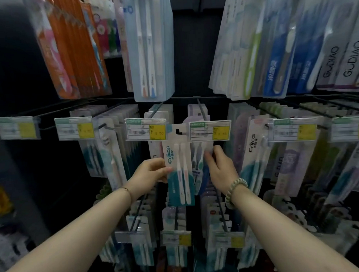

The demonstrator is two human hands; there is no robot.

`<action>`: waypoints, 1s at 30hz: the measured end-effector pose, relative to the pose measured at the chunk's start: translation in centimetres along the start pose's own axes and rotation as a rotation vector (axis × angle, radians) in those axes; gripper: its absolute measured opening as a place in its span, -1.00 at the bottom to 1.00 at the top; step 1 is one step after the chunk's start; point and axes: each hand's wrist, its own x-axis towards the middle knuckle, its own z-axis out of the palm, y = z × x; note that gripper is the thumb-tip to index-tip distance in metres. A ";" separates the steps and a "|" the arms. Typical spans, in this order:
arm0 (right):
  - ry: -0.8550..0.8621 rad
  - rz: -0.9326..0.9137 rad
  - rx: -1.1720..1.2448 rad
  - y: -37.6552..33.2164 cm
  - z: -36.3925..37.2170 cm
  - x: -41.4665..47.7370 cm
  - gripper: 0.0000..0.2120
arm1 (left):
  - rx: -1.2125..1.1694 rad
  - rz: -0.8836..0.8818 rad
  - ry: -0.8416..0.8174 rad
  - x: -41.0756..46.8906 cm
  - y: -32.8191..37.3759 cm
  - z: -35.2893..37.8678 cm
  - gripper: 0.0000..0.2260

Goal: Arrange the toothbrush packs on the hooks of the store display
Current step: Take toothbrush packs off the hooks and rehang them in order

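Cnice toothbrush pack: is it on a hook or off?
Off. The left hand holds the Cnice pack in front of the price tags.

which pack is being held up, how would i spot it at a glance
In the middle row of the display, find the two central price tags with yellow patches. Between them the left hand pinches a toothbrush pack by its left edge. It alone stands in front of the tags: white over teal, two brushes.

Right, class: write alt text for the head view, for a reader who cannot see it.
A left hand grips a two-brush pack before store display hooks, while the right hand touches a hung pack beside it. Price tags front the crowded rows of packs.
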 end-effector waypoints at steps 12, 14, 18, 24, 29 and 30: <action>0.070 -0.040 -0.134 -0.5 0.4 0.9 -0.76 | 0.043 0.014 -0.001 0.1 -1.3 -1.5 -0.83; 0.067 -0.042 -0.154 -0.5 0.4 0.8 -0.76 | 0.043 0.013 -0.005 0.0 -1.4 -1.5 -0.85; 0.056 -0.035 -0.157 -0.8 0.3 0.6 -0.76 | 0.033 0.006 -0.001 0.0 -1.6 -1.7 -0.84; 0.050 -0.028 -0.120 -1.3 0.2 0.3 -0.74 | 0.039 0.015 -0.001 -0.4 -1.7 -1.9 -0.84; 0.049 -0.003 -0.150 -1.3 0.4 -0.3 -0.73 | 0.035 0.016 -0.002 -0.7 -1.6 -2.0 -0.86; 0.054 -0.011 -0.175 -1.4 0.5 -0.5 -0.74 | 0.031 0.018 -0.002 -0.7 -1.6 -2.0 -0.85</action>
